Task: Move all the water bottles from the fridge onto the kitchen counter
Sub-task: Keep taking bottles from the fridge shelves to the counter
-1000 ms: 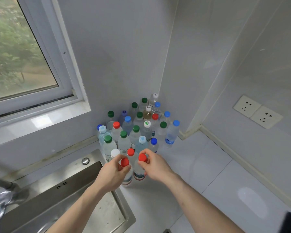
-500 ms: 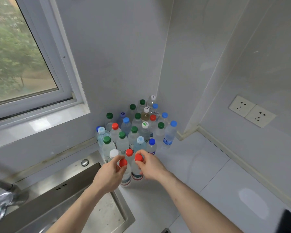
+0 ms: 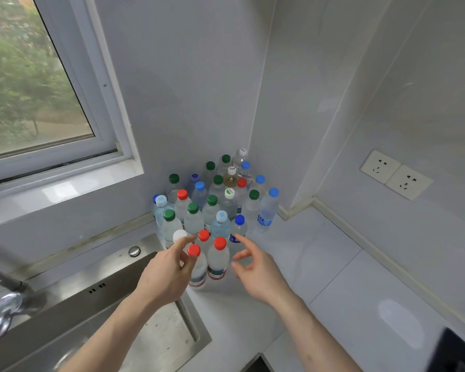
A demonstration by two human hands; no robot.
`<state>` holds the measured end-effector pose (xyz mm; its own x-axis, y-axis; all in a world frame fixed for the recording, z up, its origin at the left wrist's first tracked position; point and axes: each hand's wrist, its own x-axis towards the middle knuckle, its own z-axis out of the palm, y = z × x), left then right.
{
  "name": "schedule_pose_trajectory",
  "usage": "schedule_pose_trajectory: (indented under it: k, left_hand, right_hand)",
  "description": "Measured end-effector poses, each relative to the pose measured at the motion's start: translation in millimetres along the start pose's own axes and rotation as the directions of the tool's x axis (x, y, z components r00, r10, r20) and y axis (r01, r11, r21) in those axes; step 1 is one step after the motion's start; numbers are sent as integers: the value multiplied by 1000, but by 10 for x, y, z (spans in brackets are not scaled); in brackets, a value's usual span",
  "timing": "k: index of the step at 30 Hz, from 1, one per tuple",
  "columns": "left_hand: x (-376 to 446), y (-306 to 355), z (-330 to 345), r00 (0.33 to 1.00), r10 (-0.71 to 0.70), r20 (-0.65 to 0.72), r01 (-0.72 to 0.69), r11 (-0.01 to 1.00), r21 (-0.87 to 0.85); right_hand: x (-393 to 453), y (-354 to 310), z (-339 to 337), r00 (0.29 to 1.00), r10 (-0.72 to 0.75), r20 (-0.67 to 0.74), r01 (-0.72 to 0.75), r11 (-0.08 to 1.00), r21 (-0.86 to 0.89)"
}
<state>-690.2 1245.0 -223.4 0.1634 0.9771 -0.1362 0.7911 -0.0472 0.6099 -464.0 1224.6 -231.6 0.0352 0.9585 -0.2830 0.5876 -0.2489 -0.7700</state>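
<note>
Several clear water bottles (image 3: 220,202) with green, blue, red and white caps stand packed in the corner of the white kitchen counter (image 3: 320,269). Two red-capped bottles stand upright at the front of the group: one (image 3: 198,267) on the left, one (image 3: 218,260) on the right. My left hand (image 3: 167,272) hovers just left of the left bottle with fingers spread, holding nothing. My right hand (image 3: 255,272) is just right of the right bottle, fingers loose and apart from it. The fridge is out of view.
A steel sink (image 3: 113,318) with a tap (image 3: 8,299) lies at the lower left, its edge right beside the front bottles. A window (image 3: 38,89) is above it. Wall sockets (image 3: 395,174) sit on the right wall. A dark object (image 3: 459,353) shows at the bottom right corner.
Both hands gripped the caps of the two front red-capped bottles before; now they have let go and drawn slightly apart, and the bottles stand on the counter.
</note>
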Motion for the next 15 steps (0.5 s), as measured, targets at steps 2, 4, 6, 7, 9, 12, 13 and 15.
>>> schedule_pose_trajectory:
  k: [2,4,6,7,9,12,13,15]
  left_hand:
    - [-104,59,-16,999,40,-7,-41,998,-40]
    - [-192,184,-21,996,93,-3,-93,994,-48]
    - [-275,340,-23,989,149,16,-148,988,-43]
    - [-319,448,-7,982,184,32,-183,983,-35]
    - [-374,612,13,970,236,61,-235,972,-30]
    - [-440,859,79,933,341,114,-339,940,-33]
    - [-485,989,113,915,382,131,-383,923,-22]
    - [-569,1185,183,881,447,154,-452,892,0]
  right_hand:
    - [-263,51,-94,999,-16,-40,18,999,47]
    - [-501,124,-189,996,-26,-91,32,997,64]
    - [-712,188,-252,990,-27,-139,41,994,99]
    - [-843,235,-301,984,-22,-175,46,990,133]
    - [-1030,287,-390,969,-24,-246,72,979,189]
    - [-1302,371,-556,944,-8,-331,83,974,212]
    - [-1431,411,-632,932,-4,-361,85,974,209]
    - [-1645,481,-746,911,-10,-412,96,977,188]
